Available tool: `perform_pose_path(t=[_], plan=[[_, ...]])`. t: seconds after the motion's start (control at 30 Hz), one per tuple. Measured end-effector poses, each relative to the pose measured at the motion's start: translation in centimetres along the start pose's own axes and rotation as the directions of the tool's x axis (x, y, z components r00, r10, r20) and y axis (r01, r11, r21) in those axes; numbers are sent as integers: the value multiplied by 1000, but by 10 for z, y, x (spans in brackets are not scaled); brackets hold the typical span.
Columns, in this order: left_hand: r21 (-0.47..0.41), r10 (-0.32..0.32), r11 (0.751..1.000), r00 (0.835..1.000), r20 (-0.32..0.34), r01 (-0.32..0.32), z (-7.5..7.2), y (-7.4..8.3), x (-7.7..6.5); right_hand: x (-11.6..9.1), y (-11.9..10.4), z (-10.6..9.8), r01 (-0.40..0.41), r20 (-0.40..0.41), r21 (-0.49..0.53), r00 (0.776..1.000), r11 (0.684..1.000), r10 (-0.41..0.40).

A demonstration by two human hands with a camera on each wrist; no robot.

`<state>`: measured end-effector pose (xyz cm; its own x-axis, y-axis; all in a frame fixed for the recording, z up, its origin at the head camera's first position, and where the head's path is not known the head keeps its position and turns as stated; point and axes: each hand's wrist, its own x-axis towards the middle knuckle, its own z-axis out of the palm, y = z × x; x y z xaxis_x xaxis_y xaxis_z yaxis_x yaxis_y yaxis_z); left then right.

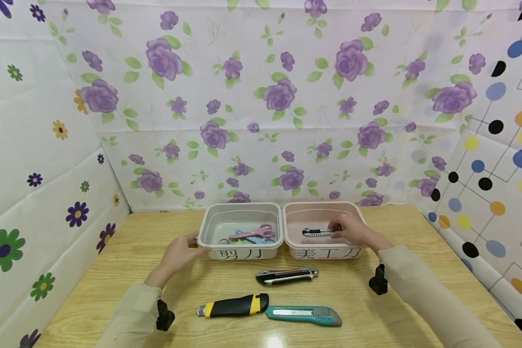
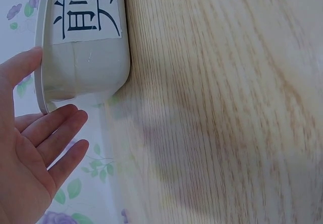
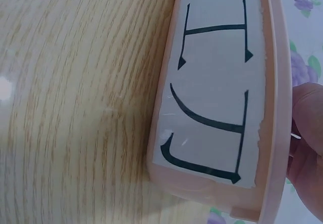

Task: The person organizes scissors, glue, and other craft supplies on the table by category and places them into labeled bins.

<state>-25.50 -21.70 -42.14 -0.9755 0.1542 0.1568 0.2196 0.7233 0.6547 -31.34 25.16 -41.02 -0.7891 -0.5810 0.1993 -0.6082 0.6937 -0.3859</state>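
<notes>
Small box cutter: inside the pink bin, below its rim; from where I stand I cannot tell whether it touches the floor there. Right hand reaches in over the pink bin's right side, thumb and fingers pinching the cutter's right end, black end pointing left. Left hand is beyond the grey bin, which stands just left of the pink bin and holds scissors; its fingers are loosely extended, thumb touching the grey rim.

Handling, my estimate: cutter light and stiff, smooth casing a little slippery, hard to break except for the blade. Whether the blade is out, I cannot tell. Best hold: casing sides, at the end away from the blade.

In front of the pink bin, on the table: black cutter, teal cutter, yellow-and-black cutter. The last looks thickest, probably heaviest; I would grip its broad handle mid-length.
</notes>
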Motion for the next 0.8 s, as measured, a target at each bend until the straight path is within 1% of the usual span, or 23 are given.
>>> perform_pose_path(t=[0.2,0.47,0.7,0.8], plan=[[3,-2,1000,1000,-1,2,1,0,0,-2,-1,2,9,-9,-26,1000,1000,-9],[4,-6,1000,1000,-1,6,0,0,-1,0,-1,4,-4,-8,-41,1000,999,3],[4,-6,1000,1000,2,6,1,1,-2,1,-1,6,11,-12,-51,1000,999,-12],[7,-6,1000,1000,0,6,0,2,-2,1,-1,6,5,-13,-60,1000,998,-5]])
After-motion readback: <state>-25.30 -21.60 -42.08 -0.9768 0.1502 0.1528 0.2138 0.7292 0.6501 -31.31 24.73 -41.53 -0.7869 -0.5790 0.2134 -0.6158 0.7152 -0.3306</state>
